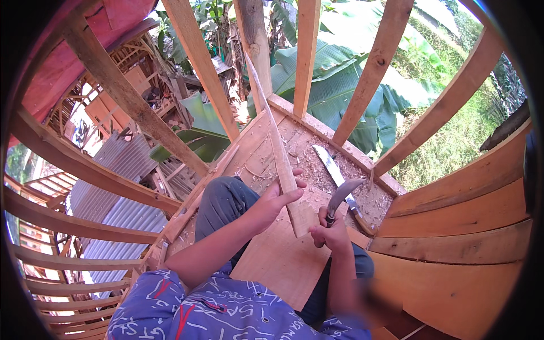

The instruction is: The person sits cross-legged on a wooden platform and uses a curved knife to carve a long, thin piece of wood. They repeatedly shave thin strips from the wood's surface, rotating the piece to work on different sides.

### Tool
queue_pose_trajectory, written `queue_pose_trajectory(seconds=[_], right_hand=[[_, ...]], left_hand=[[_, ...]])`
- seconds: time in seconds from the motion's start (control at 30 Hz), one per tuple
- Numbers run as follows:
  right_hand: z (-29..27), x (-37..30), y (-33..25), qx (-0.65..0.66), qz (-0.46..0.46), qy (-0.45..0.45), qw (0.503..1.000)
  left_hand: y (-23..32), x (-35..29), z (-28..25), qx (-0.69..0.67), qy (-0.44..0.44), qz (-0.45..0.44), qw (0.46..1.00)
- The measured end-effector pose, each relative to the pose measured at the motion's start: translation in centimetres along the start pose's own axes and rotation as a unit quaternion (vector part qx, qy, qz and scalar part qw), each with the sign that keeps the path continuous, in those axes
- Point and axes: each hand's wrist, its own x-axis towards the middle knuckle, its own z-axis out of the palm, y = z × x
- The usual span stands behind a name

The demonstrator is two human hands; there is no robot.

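Note:
My left hand is closed around a long, pale piece of wood that tapers to a sharp tip pointing up and away from me. Its wide, blocky end hangs over a flat wooden board lying across my lap. In my right hand is a curved knife with a dark, hooked blade, gripped by its handle. The blade stands up just right of the wood's wide end and looks apart from it. Behind that blade, a machete with a wooden handle lies on the shaving-strewn floor.
Wood shavings litter the plank floor in the corner. Upright wooden slats form a railing ahead and to the left, and a plank wall stands at the right. Beyond are banana leaves and corrugated sheets.

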Motion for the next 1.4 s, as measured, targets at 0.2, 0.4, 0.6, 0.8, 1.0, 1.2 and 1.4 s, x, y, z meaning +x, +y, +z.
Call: queue_pose_trajectory(seconds=[0.2,0.4,0.6,0.8,1.0,1.2,1.4], right_hand=[[-0.3,0.4,1.0,0.066,0.01,-0.044,0.997],[0.6,1.2,1.2,-0.059,0.003,0.029,0.998],[0.1,1.5,1.3,-0.264,-0.158,0.21,0.928],[0.3,1.4,1.5,-0.483,-0.254,0.241,0.802],[0.2,0.7,0.8,-0.52,-0.205,0.323,0.764],[-4.5,0.5,-0.9,-0.397,-0.145,0.412,0.808],[-4.3,0.3,-0.8,-0.444,-0.156,0.389,0.792]], left_hand=[[-2.2,-1.7,1.2,-0.01,-0.073,-0.043,0.996],[-2.0,-1.4,0.6,0.064,0.0,0.02,0.998],[-1.6,-3.0,-0.5,0.164,-0.047,-0.084,0.982],[-0.4,-4.8,1.7,0.36,-0.045,0.009,0.932],[0.0,-6.9,3.2,0.403,-0.081,-0.044,0.91],[-3.4,-10.5,4.3,0.441,-0.172,-0.102,0.875],[0.1,-8.0,3.5,0.498,-0.066,-0.058,0.863]])
